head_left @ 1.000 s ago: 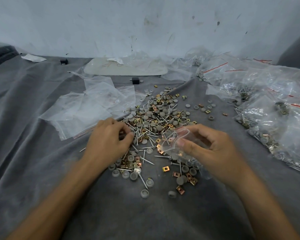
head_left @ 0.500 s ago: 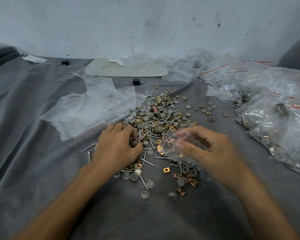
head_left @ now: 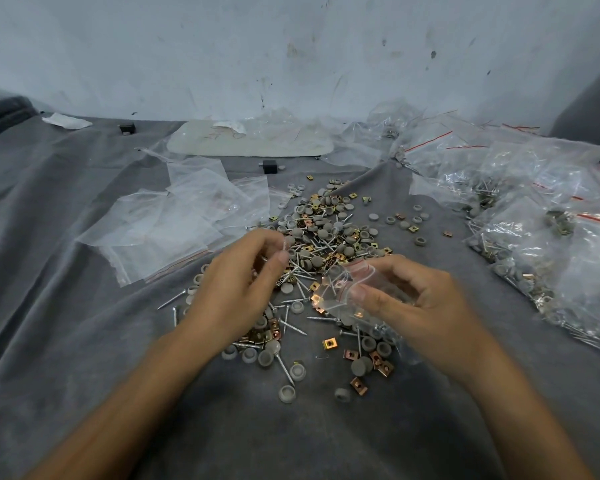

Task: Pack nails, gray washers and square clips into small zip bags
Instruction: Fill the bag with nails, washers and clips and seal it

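Head view: half a second back the left hand (head_left: 236,289) lay palm-down in the loose pile of hardware (head_left: 326,230), raking through it; now it has lifted clear of the pile and turned, thumb and forefinger drawn together. Between them shows a thin glint of metal, most likely one or two of the thin silver nails (head_left: 293,322), though the fingertips are blurred and the count cannot be read. That suggests the picking-up is done for this handful, and the step in hand is carrying it across to the bag.

The right hand (head_left: 426,306) has scarcely moved; it holds the small clear zip bag with the red strip (head_left: 343,289) just above the near edge of the pile, thumb on the front face and fingers curled behind, the mouth turned toward the left hand. Copper glints show through the plastic; whether they lie inside the bag or beneath it I cannot tell. The two hands are near each other but not touching.

The round gray plastic washers (head_left: 317,261) and the square brass-coloured clips (head_left: 329,342) lie mixed with the nails on the wrinkled grey cloth (head_left: 84,341); a sheaf of flat empty clear bags (head_left: 174,233) lies to the left of the pile, and a heap of filled clear bags (head_left: 551,237) well off to the right, so a good deal of packing seems already done, with plenty loose yet.
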A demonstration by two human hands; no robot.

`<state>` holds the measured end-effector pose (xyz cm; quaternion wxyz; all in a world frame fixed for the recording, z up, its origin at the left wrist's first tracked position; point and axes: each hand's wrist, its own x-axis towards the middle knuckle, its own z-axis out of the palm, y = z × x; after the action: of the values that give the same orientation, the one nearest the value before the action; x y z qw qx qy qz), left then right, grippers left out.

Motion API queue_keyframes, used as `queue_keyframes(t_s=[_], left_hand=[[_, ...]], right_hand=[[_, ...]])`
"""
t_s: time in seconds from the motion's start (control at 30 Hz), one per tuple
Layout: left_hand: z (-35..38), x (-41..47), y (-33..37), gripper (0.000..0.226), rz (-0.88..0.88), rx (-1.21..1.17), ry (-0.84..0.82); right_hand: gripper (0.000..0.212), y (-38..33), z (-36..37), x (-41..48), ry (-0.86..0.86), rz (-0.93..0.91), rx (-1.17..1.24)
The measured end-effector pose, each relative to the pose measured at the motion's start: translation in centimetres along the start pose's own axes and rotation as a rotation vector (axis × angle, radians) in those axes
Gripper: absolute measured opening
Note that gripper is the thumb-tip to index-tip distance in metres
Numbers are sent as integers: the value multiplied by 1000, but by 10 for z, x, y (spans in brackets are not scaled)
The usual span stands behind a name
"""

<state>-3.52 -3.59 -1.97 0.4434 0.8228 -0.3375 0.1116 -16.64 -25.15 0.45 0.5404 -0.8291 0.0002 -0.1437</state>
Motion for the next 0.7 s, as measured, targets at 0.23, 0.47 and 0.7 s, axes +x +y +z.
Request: queue_keyframes(t_s=[0.23, 0.47, 0.7], left_hand=[[12, -10, 34, 10, 174, -162, -23], [11, -8, 38, 21, 157, -151, -114], [8, -7, 20, 15, 47, 26, 11]], right_hand=[[24, 0, 0, 1, 19, -6, -15], [22, 0, -2, 1, 18, -13, 35], [25, -1, -8, 2, 104, -38, 66]])
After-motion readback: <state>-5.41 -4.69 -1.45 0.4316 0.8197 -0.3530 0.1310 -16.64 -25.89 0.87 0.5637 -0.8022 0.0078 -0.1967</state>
